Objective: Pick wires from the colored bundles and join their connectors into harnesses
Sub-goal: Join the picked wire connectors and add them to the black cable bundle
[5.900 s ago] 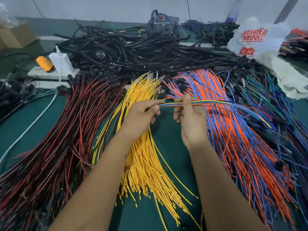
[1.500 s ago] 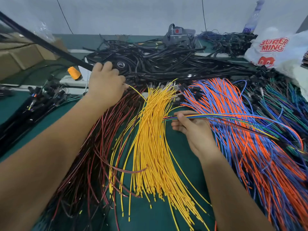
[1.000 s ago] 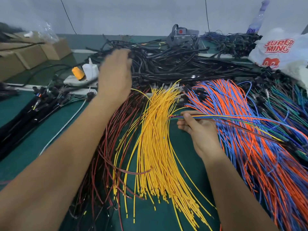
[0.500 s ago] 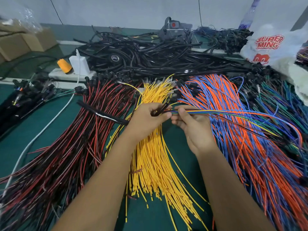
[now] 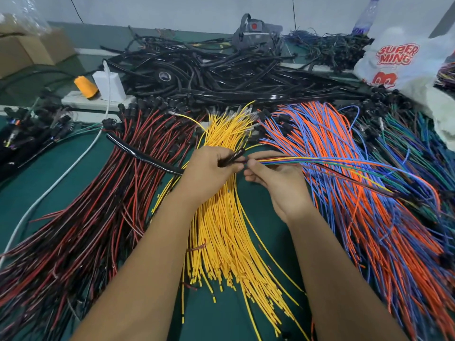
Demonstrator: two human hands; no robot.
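Left hand (image 5: 209,172): grips black flexible sleeve tube (image 5: 145,156) | Right hand (image 5: 275,179): pinches multicoloured thin wire bundle (image 5: 320,161) | Ends touching.

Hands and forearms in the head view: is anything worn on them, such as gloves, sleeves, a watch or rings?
Nothing worn shows. The left hand and right hand are bare, without gloves. Both forearms are uncovered from the wrists down to the lower edge of the frame, so no sleeve or cuff appears. No watch, wristband or ring is visible on the parts that show.
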